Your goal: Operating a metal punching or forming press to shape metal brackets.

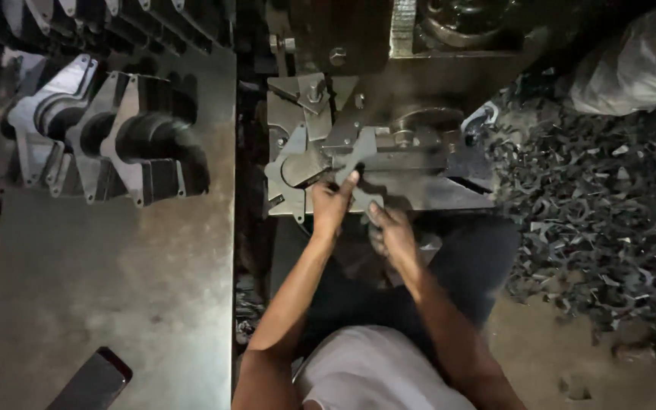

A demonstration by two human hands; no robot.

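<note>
Only one view here, the head camera, looking straight down.

The left hand (333, 203) is seen just left of centre, fingers curled in and the index finger stretched toward 12 o'clock, its tip pressed onto a flat sheet-metal blank (358, 163) that's laid on the press die bed (419, 193). Nothing looks properly gripped by it, more like the blank is being pushed or steadied with the fingertip. The right hand (390, 231) is found just at 4 o'clock from the left one, loosely half-closed, fingers bent and resting at the near edge of the die bed; whether anything is pinched in it can't be told, it's too dark there.

The blank itself sits dead centre of the frame, lying flat between the angular guide plates (309, 125) at 10 o'clock of it and a round bolted fitting (419, 121) at 1 o'clock.

Off at 9 o'clock, a steel table (115, 281) is seen, with a row of stamped metal brackets (108, 133) stood on edge along its far end, pretty tightly packed. A dark phone (91, 380) is lying at the table's near edge, around 7 o'clock of the frame.

At 3 o'clock the floor is covered by a big heap of metal offcuts (586, 205), and a pale sack (628, 68) is tucked in at 1 o'clock.
</note>
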